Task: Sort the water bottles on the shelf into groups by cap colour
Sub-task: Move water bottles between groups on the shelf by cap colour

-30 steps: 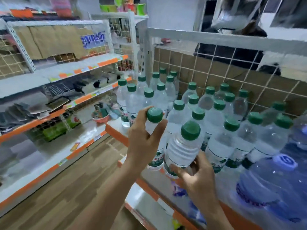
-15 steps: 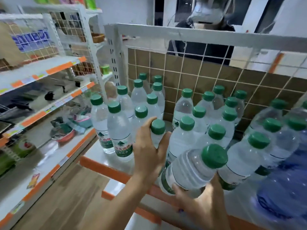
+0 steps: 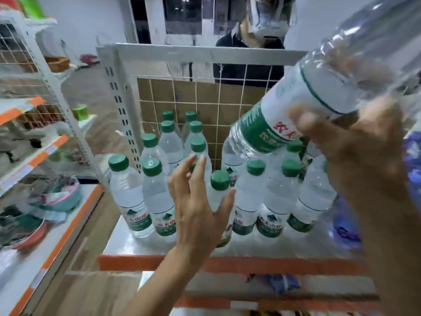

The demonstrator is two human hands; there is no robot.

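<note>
Upper right, the right hand (image 3: 369, 156) grips a tilted water bottle (image 3: 307, 94) high above the shelf (image 3: 227, 263). At centre the left hand (image 3: 198, 201), fingers spread and holding nothing, is before the standing green-capped bottles (image 3: 157, 190)

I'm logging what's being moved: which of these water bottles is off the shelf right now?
The tilted bottle at upper right, gripped by the right hand and held in the air; the other bottles stand upright on the shelf.
</note>
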